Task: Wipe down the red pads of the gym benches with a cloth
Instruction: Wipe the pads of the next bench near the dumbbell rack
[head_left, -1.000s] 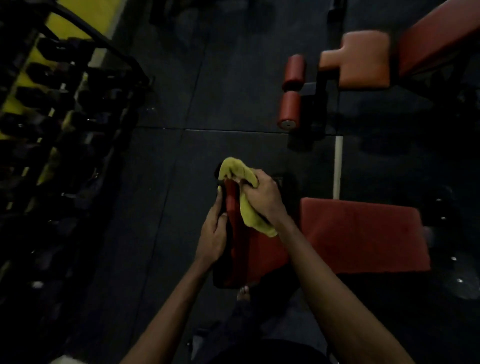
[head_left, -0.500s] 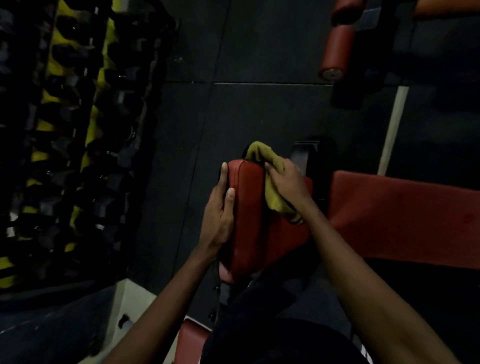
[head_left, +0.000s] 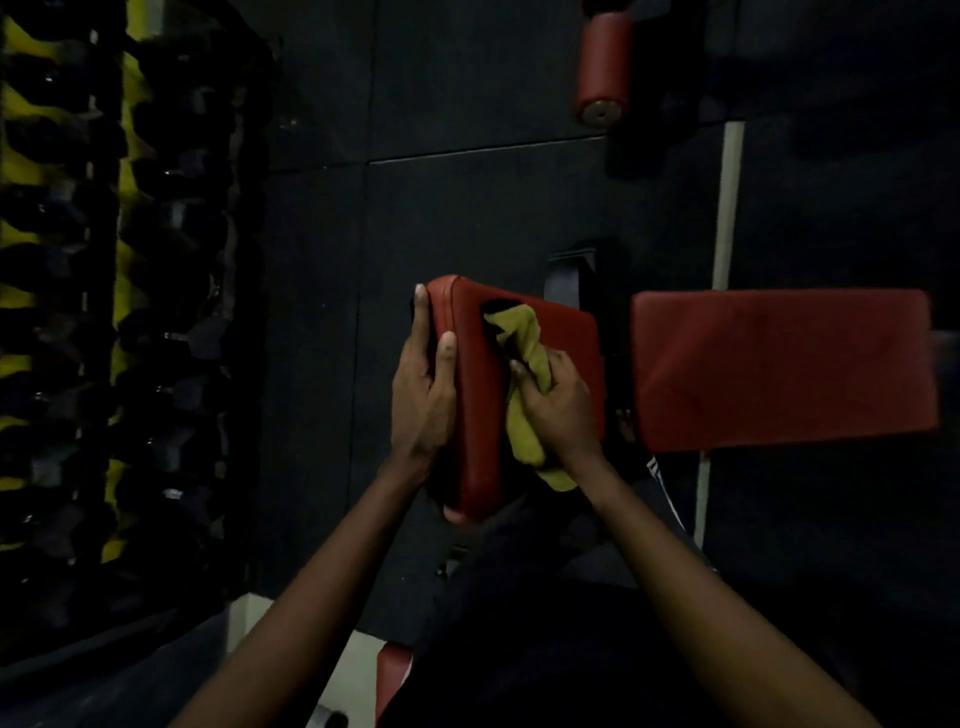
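A tilted red bench pad (head_left: 478, 415) stands in the middle of the dim head view. My left hand (head_left: 423, 387) grips its left edge, thumb on the face and fingers behind. My right hand (head_left: 558, 405) holds a crumpled yellow cloth (head_left: 522, 358) and presses it against the pad's face. A second, flat red pad (head_left: 779, 364) lies just to the right of it.
A rack of dark dumbbells (head_left: 104, 312) with yellow shelves fills the left side. A red roller pad (head_left: 602, 67) of another bench sits at the top right. A pale floor line (head_left: 727, 197) runs down the black rubber floor. A small red piece (head_left: 389, 675) shows below.
My right hand has drawn the cloth from the pad's top edge down onto its face, towards me. The view has tilted further down. My left hand keeps its hold on the left edge.
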